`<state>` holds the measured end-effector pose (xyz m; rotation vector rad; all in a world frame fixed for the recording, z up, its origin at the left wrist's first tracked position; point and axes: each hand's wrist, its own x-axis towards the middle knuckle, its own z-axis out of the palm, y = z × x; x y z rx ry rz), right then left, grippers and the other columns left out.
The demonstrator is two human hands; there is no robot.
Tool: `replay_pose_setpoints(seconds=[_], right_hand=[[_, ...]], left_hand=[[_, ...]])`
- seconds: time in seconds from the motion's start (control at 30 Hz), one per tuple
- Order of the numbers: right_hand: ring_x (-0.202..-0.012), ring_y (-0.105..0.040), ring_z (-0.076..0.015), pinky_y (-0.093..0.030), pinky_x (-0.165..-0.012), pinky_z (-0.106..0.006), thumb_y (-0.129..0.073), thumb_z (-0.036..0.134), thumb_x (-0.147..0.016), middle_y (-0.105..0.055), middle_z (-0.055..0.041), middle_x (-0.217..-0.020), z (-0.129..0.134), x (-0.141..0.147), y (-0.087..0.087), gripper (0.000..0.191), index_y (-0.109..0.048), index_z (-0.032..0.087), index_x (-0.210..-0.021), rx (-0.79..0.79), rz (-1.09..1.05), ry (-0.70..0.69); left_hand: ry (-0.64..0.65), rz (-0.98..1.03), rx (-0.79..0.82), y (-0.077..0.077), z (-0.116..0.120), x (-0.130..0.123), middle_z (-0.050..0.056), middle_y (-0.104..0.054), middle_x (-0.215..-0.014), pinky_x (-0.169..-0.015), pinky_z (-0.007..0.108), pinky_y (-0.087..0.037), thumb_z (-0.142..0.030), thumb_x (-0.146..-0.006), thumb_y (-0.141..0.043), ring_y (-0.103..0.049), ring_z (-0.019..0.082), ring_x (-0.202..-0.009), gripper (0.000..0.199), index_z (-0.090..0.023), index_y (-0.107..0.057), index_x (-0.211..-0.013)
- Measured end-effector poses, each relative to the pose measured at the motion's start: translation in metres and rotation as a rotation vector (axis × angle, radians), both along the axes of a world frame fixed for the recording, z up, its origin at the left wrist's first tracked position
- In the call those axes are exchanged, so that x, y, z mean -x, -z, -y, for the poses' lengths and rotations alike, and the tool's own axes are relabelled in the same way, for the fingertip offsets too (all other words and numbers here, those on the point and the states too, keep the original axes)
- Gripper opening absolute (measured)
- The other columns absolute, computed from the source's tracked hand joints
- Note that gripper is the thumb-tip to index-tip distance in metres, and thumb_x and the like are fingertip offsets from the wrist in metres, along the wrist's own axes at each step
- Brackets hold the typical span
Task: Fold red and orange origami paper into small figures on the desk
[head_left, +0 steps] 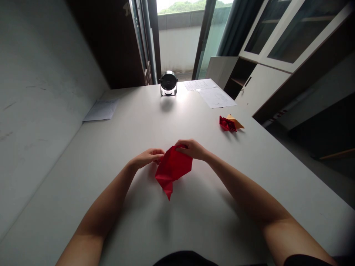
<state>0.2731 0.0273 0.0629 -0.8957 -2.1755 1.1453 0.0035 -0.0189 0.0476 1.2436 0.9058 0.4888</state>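
A folded sheet of red paper (175, 165) is between my hands over the white table (138, 129), its narrow pointed end toward me. My right hand (191, 148) grips its top edge, with the thumb on the near face and the fingers behind. At the paper's upper left edge, my left hand (151, 157) has its thumb and fingers closed on the edge. Some of the left fingertips are hidden by the paper.
Folded red paper (227, 124) and folded yellow paper (235, 121) lie at the right. A round black device (168, 82) stands at the far edge. Written sheets (217, 98) lie at the back right, a white packet (101, 109) at the back left beside the wall.
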Motion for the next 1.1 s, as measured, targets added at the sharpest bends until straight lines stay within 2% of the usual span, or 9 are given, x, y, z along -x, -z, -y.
replay_pose_setpoints(seconds=[0.17, 0.3, 0.5, 0.67, 0.9, 1.0, 1.1], right_hand=[[-0.068, -0.059, -0.0135, -0.045, -0.060, -0.023, -0.058, 0.035, -0.089, -0.070, -0.0020, -0.080, -0.0002, 0.0003, 0.0002, 0.024, -0.072, 0.018, -0.097, -0.004, -0.014, -0.011], [-0.067, -0.058, -0.0131, -0.044, -0.059, -0.023, -0.058, 0.034, -0.089, -0.070, -0.0017, -0.080, 0.0000, 0.0004, 0.0003, 0.023, -0.072, 0.018, -0.095, -0.015, -0.009, 0.015], [-0.068, -0.059, -0.0140, -0.045, -0.060, -0.023, -0.059, 0.034, -0.088, -0.071, -0.0021, -0.082, -0.0003, 0.0008, 0.0005, 0.022, -0.072, 0.018, -0.096, 0.004, -0.020, 0.034], [-0.069, -0.059, -0.0143, -0.045, -0.060, -0.024, -0.059, 0.034, -0.088, -0.071, -0.0022, -0.082, -0.0006, 0.0010, 0.0013, 0.021, -0.072, 0.019, -0.096, 0.003, -0.028, 0.037], [-0.070, -0.059, -0.0143, -0.045, -0.062, -0.024, -0.059, 0.034, -0.088, -0.071, -0.0024, -0.083, -0.0010, 0.0011, 0.0016, 0.022, -0.072, 0.018, -0.096, -0.002, -0.058, 0.050], [-0.069, -0.058, -0.0139, -0.044, -0.061, -0.024, -0.058, 0.034, -0.087, -0.069, -0.0017, -0.081, -0.0005, 0.0018, 0.0013, 0.022, -0.072, 0.019, -0.095, 0.010, -0.058, 0.075], [-0.069, -0.058, -0.0139, -0.044, -0.060, -0.024, -0.057, 0.034, -0.087, -0.068, -0.0012, -0.080, -0.0001, 0.0023, 0.0009, 0.022, -0.072, 0.019, -0.096, 0.038, -0.051, 0.098]], left_hand=[[-0.029, 0.020, -0.020, -0.0021, 0.0022, -0.0021, 0.004, -0.066, -0.085, -0.071, 0.025, -0.048, -0.051, -0.090, -0.062, -0.061, 0.014, -0.076, 0.036, -0.016, -0.067, -0.092], [0.024, 0.049, -0.021, -0.0019, 0.0026, -0.0007, 0.004, -0.066, -0.085, -0.073, 0.026, -0.049, -0.047, -0.088, -0.067, -0.062, 0.015, -0.077, 0.032, -0.016, -0.067, -0.094], [0.031, 0.053, -0.017, -0.0004, 0.0032, -0.0025, 0.005, -0.068, -0.091, -0.073, 0.026, -0.048, -0.040, -0.086, -0.070, -0.062, 0.015, -0.079, 0.027, -0.016, -0.068, -0.099], [-0.033, 0.097, -0.002, -0.0020, 0.0043, -0.0044, 0.003, -0.065, -0.087, -0.074, 0.027, -0.048, -0.048, -0.091, -0.061, -0.061, 0.015, -0.079, 0.032, -0.017, -0.065, -0.093], [0.002, 0.076, -0.025, -0.0004, 0.0045, -0.0047, 0.003, -0.066, -0.088, -0.074, 0.026, -0.047, -0.043, -0.088, -0.067, -0.061, 0.014, -0.078, 0.028, -0.016, -0.066, -0.096], [-0.027, 0.062, -0.033, 0.0001, 0.0050, -0.0064, 0.004, -0.068, -0.091, -0.071, 0.026, -0.047, -0.045, -0.086, -0.069, -0.062, 0.015, -0.078, 0.032, -0.015, -0.066, -0.096], [-0.135, 0.053, -0.061, 0.0028, 0.0022, -0.0068, 0.003, -0.066, -0.087, -0.064, 0.024, -0.046, -0.049, -0.084, -0.070, -0.061, 0.014, -0.071, 0.035, -0.016, -0.064, -0.095]])
